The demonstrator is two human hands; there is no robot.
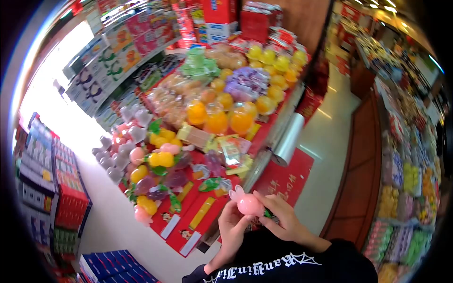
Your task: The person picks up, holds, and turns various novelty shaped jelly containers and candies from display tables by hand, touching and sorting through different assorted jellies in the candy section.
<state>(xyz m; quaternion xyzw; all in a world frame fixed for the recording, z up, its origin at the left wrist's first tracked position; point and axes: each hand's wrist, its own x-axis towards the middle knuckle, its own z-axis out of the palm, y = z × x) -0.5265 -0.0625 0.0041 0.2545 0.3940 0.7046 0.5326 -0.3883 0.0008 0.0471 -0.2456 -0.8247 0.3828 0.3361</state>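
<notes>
A pink rounded item with two ear-like tips (250,205) is held between both hands, close to my black sweatshirt. The fingers of my left hand (231,227) wrap its left side and underside. My right hand (279,214) grips it from the right, with a bit of green showing beneath the fingers. Just beyond the hands is a red-covered display table (204,239), where yellow, purple and pink fruit-shaped items (163,158) lie in a heap. Orange round containers (216,121) and a light green stack (199,65) stand farther back.
A clear plastic roll (289,140) is mounted at the table's right edge. Blue boxes (113,266) lie at the lower left, near shelves of packaged goods (71,174). On the right, a wooden-sided counter (356,174) runs beside the aisle.
</notes>
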